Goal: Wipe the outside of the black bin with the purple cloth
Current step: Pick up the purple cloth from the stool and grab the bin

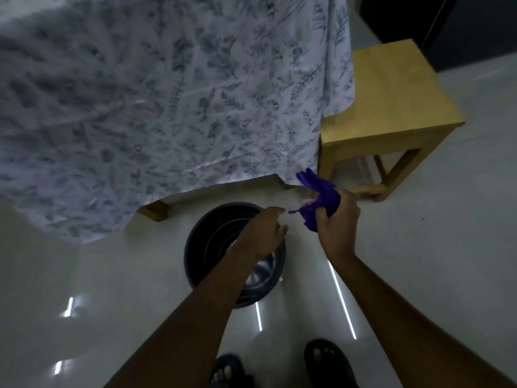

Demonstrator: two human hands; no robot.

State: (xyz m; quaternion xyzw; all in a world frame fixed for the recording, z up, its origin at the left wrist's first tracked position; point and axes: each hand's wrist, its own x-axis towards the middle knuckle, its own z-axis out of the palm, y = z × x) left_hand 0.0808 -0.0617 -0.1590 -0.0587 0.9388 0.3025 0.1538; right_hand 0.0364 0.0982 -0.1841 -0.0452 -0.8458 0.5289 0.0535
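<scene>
While the bin (212,247) stands upright on the tiled floor (419,261), just clear of the bed's draped sheet (167,93), no wiping has begun. The bin sits directly in front of the person's feet, its open mouth facing up, which leaves the outer wall reachable all round except perhaps on the bed side.

The right hand (337,222) is closed in a fist on the purple cloth (319,197), which is bunched, with loose ends sticking up and one corner trailing toward the left. The cloth is held above and to the right of the bin, apart from it. Judgement: bunching gives a firm pad for rubbing, though the cloth looks as if it needs regathering first.

The left hand (264,233) hovers over the bin's rim, fingers loosely curled, grip empty. It touches neither cloth nor bin that I can tell. Judgement: it is placed either to take the trailing corner or to steady the rim.

A wooden stool (391,102) stands to the right, well clear of the work.

Risk noted: the bin looks light and may slide on the glossy floor unless it is held.
</scene>
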